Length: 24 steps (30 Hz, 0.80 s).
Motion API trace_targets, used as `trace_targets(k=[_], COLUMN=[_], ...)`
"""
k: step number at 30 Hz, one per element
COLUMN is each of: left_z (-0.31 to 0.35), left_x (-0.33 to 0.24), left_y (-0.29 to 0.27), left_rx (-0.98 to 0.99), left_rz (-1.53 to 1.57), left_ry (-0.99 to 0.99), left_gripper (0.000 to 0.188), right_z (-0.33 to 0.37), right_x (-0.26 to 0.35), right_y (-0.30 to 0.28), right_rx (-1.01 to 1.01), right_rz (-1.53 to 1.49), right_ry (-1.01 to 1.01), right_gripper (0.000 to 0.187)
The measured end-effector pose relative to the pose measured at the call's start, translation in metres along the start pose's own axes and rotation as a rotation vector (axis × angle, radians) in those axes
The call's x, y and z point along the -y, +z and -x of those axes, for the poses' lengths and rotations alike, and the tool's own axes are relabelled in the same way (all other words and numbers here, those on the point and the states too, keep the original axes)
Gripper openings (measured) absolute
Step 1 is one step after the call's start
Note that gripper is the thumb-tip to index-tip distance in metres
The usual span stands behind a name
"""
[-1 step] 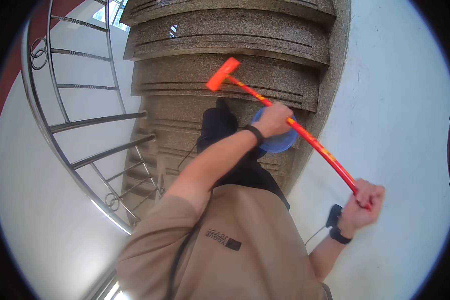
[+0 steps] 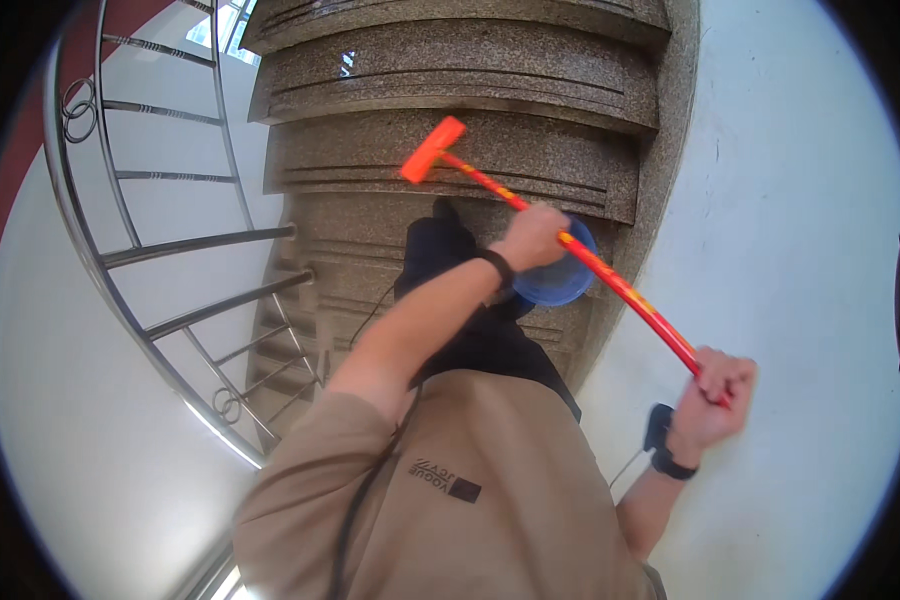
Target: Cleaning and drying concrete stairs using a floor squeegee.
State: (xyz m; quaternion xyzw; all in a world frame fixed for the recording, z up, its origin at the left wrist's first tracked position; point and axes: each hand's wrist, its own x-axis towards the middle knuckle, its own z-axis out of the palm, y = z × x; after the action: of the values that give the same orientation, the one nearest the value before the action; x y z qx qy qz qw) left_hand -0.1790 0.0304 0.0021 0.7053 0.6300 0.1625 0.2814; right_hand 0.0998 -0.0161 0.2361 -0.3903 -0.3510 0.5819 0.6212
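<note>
Left hand (image 2: 535, 237) grips red pole (image 2: 611, 278)

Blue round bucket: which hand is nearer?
Left. The left hand overlaps the bucket at its upper left in view; the right hand is farther off, toward the lower right.

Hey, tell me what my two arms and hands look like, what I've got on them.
Both hands are bare, without gloves. A short tan sleeve ends above the left elbow. The left hand has a plain black wristband. The right hand has a wider black band, with a thin pale cable nearby.
</note>
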Motion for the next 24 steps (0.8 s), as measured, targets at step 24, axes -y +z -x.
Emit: trace_targets(k=[24], left_z=[-0.013], left_x=[-0.082], left_y=[0.043], left_rx=[-0.121], left_rz=[0.205], left_ry=[0.130], left_gripper=[0.014], right_z=[0.015], right_x=[0.066], right_y=[-0.034], right_rx=[-0.031], right_rz=[0.125], right_ry=[-0.163], right_gripper=[0.017])
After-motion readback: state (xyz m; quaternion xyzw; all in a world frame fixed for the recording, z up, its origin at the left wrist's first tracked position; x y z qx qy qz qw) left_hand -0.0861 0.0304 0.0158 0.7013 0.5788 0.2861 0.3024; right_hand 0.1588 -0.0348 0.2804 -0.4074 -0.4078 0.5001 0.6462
